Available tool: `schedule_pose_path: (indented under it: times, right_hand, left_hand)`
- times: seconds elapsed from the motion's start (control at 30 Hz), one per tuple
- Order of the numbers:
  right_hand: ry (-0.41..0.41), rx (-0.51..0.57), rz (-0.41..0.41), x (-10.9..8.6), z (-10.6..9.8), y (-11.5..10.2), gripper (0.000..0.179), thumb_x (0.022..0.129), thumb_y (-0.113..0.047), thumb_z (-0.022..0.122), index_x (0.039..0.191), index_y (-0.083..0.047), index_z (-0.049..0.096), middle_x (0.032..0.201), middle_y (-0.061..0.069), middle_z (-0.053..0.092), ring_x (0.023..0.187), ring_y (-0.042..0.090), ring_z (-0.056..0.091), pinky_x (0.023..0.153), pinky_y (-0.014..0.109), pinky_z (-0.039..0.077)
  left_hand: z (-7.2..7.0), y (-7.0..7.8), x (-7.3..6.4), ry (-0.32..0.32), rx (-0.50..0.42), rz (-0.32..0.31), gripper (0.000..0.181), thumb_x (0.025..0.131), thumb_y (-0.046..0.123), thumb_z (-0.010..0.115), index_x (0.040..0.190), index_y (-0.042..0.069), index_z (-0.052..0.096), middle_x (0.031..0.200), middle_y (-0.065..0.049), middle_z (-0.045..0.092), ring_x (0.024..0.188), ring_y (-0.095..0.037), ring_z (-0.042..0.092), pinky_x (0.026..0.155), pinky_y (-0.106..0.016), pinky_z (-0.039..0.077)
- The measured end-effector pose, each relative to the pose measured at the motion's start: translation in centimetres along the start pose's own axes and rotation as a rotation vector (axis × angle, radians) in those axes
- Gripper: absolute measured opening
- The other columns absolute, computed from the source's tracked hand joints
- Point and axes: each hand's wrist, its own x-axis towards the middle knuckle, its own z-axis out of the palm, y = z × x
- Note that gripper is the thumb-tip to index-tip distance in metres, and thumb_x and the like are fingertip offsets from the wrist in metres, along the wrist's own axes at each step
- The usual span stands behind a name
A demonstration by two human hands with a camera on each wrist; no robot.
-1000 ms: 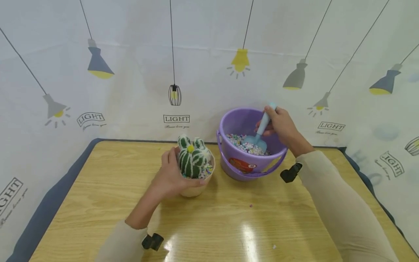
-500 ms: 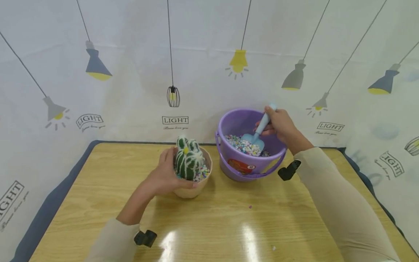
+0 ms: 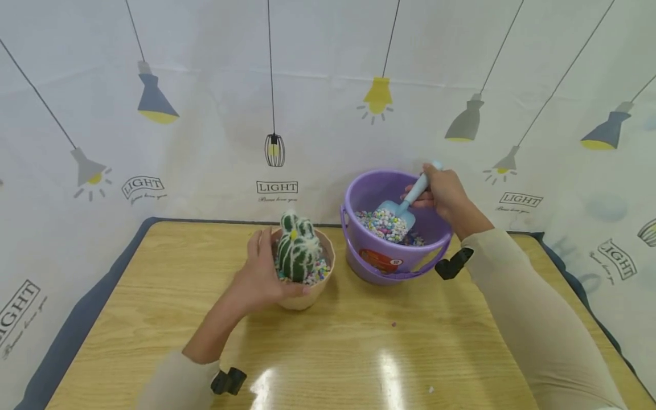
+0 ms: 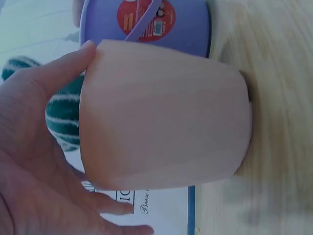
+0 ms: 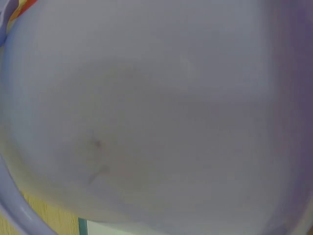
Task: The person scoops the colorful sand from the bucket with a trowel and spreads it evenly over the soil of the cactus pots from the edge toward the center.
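Lamp-printed backdrop (image 3: 328,114), wooden table (image 3: 328,353). Head view: left hand (image 3: 258,283), thumb and fingers spread, holds the cactus (image 3: 297,259) pot (image 3: 310,296); right hand (image 3: 445,193) grips a blue scoop (image 3: 417,190) inside the purple bucket (image 3: 416,256). Left wrist: thumb touches the pot's rim. Right wrist: bucket wall; cannot tell grip.

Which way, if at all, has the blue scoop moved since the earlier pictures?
Yes, slightly. In the head view, against the purple bucket, the blue scoop has shifted: handle end right, blade up.

White lamp-printed sheeting (image 3: 328,125) backs a glossy wooden table (image 3: 328,350).
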Motion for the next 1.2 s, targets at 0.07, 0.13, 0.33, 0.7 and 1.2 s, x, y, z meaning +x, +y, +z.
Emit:
schedule_pose_path:
  times: [0.07,0.13,0.33,0.7,1.2]
  right_hand:
    - [0.008,0.02,-0.004,-0.1,-0.1,-0.1,0.038,0.105,-0.035,0.035,0.117,0.0,0.041,0.069,0.009,0.071,0.064,0.023,0.072,0.058,0.033,0.059]
    - [0.025,0.053,-0.01,-0.3,-0.2,-0.2,0.036,0.105,-0.035,0.036,0.118,-0.001,0.04,0.07,0.009,0.071,0.064,0.023,0.072,0.06,0.033,0.059]
    - [0.096,0.227,0.01,-1.4,-1.2,-1.1,0.035,0.104,-0.034,0.04,0.124,-0.006,0.035,0.071,0.012,0.07,0.067,0.024,0.073,0.064,0.034,0.059]
    - [0.124,0.576,0.106,-3.5,-3.2,-1.3,0.055,0.102,-0.034,0.045,0.15,-0.027,0.02,0.146,0.022,0.035,0.134,0.031,0.045,0.102,0.044,0.042]
    - [0.018,0.849,0.081,-8.2,-3.9,0.7,0.048,0.1,-0.029,0.05,0.141,-0.037,0.026,0.135,0.016,0.035,0.119,0.038,0.057,0.105,0.048,0.035]
  left_hand:
    - [0.5,0.1,-0.5,0.063,0.06,-0.02,0.13,0.063,0.053,0.086,0.153,0.005,0.006,0.156,-0.022,0.005,0.128,-0.046,0.042,0.096,-0.063,0.043]
    - [1.1,0.3,-0.8,0.119,0.116,-0.032,0.132,0.061,0.063,0.083,0.153,0.007,0.008,0.156,-0.022,0.008,0.129,-0.044,0.041,0.09,-0.067,0.043]
    - [2.4,0.6,-0.7,0.223,0.122,-0.036,0.129,0.053,0.068,0.084,0.15,0.013,0.018,0.147,-0.012,0.027,0.128,-0.032,0.042,0.087,-0.06,0.042]
    - [1.4,0.6,-0.1,0.114,0.021,0.016,0.121,0.057,0.048,0.09,0.149,0.011,0.022,0.144,-0.01,0.031,0.125,-0.033,0.043,0.096,-0.059,0.042]
    - [0.3,-0.2,0.5,-0.039,-0.062,0.092,0.124,0.056,0.039,0.093,0.15,0.006,0.019,0.148,-0.017,0.026,0.133,-0.035,0.038,0.111,-0.056,0.03]
